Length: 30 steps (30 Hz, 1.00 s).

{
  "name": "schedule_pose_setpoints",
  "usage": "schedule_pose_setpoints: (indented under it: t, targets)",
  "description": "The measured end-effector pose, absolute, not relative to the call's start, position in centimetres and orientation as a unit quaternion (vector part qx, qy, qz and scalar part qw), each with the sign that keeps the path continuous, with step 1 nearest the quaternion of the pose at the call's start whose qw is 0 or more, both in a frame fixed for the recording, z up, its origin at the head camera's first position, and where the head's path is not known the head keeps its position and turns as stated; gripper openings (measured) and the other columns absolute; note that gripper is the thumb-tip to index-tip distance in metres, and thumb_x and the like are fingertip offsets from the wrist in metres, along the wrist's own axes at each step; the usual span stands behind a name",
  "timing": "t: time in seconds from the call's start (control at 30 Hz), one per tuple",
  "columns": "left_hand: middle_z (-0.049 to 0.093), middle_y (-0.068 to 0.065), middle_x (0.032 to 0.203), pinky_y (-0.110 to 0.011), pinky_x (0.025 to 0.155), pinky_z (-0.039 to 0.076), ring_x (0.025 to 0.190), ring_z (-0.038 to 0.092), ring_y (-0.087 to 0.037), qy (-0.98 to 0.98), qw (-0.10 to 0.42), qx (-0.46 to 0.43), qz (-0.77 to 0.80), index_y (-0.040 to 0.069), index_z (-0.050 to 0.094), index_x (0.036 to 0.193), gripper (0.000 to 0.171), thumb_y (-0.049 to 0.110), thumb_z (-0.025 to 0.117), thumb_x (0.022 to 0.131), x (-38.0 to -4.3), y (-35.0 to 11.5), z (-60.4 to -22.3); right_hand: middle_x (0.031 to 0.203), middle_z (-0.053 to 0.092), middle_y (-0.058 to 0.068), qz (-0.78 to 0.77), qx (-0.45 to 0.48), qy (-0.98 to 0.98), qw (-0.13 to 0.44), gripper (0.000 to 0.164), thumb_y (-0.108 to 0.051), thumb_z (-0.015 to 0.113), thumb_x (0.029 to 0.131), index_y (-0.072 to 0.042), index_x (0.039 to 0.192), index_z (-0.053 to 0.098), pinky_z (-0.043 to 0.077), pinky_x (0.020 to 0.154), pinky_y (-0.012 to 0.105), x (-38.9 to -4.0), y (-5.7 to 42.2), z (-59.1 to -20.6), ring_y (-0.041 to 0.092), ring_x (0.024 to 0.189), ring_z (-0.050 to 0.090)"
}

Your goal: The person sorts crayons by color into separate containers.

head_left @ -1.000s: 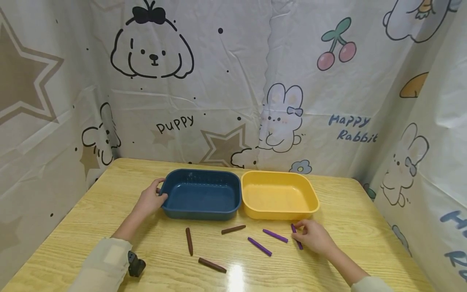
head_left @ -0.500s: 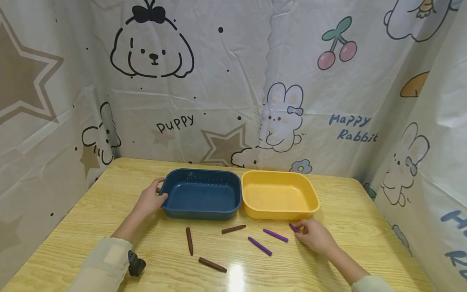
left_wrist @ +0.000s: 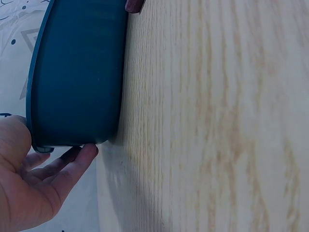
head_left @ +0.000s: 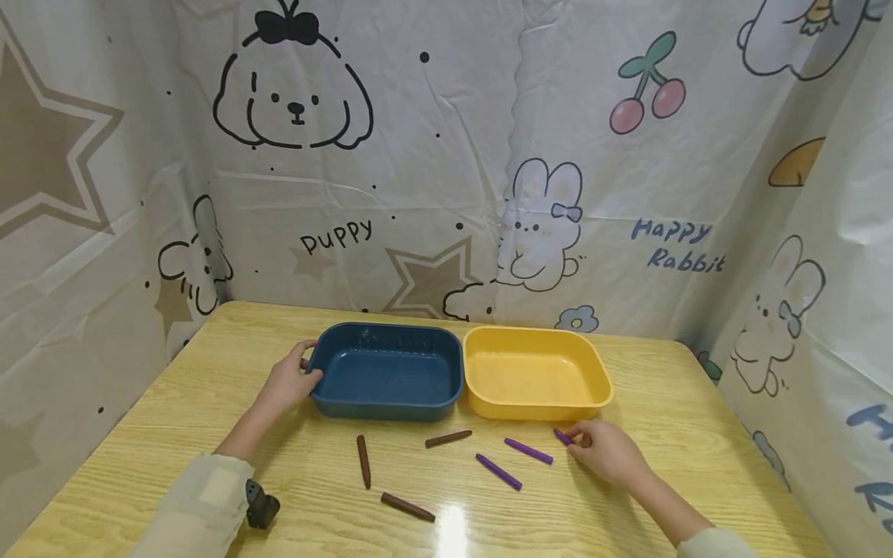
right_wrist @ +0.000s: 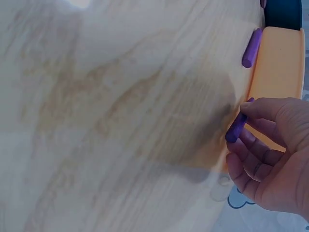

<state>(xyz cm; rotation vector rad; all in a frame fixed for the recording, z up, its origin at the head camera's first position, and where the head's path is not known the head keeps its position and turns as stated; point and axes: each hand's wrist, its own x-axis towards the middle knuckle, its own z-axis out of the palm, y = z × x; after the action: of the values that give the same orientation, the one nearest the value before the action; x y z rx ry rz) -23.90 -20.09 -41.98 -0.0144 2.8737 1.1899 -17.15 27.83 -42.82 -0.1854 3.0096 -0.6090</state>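
Observation:
My right hand (head_left: 608,451) pinches a purple crayon (right_wrist: 235,128) between thumb and fingers, just in front of the yellow bin (head_left: 537,411). In the head view only the crayon's far end shows past the fingertips. At the left, my left hand (head_left: 284,381) grips the end of the dark blue bin (head_left: 385,412), thumb at the rim and fingers against the outer wall. Two more purple crayons, one nearer the yellow bin (head_left: 528,451) and one closer to me (head_left: 498,471), lie left of my right hand.
Three brown crayons lie before the blue bin: an upright-pointing crayon (head_left: 364,462), a slanted crayon (head_left: 449,439) and a nearer crayon (head_left: 408,507). Both bins stand side by side on the wooden table (head_left: 649,403). A printed curtain (head_left: 432,155) hangs behind and at both sides.
The purple crayon at my right hand showed both ends beneath the fingers; now it is pinched and mostly hidden behind them in the head view. My left hand stays on the blue bin.

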Motion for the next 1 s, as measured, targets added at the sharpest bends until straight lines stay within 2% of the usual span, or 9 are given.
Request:
schedule_pose_setpoints:
  t: [0.43, 1.0]
  targets:
    - [0.054, -0.03, 0.114, -0.034, 0.067, 0.046, 0.086, 0.058, -0.029, 0.923, 0.018, -0.006, 0.385, 0.001, 0.028, 0.143, 0.057, 0.012, 0.049, 0.092, -23.9, -20.1, -41.9, 0.066, 0.053, -0.005, -0.185, -0.09, 0.979, 0.011, 0.013, -0.014, 0.069, 0.081, -0.012, 0.093, 0.073, 0.034, 0.054, 0.024, -17.4, 27.6, -40.9, 0.01, 0.061, 0.043]
    - [0.054, -0.029, 0.114, -0.033, 0.067, 0.046, 0.086, 0.058, -0.029, 0.921, 0.015, -0.007, 0.39, 0.002, 0.028, 0.143, 0.057, 0.012, 0.049, 0.092, -23.9, -20.2, -42.1, 0.066, 0.055, -0.004, -0.198, -0.134, 0.971, 0.008, 0.015, -0.01, 0.068, 0.081, -0.009, 0.096, 0.072, 0.036, 0.051, 0.021, -17.7, 26.9, -38.3, 0.009, 0.058, 0.043]
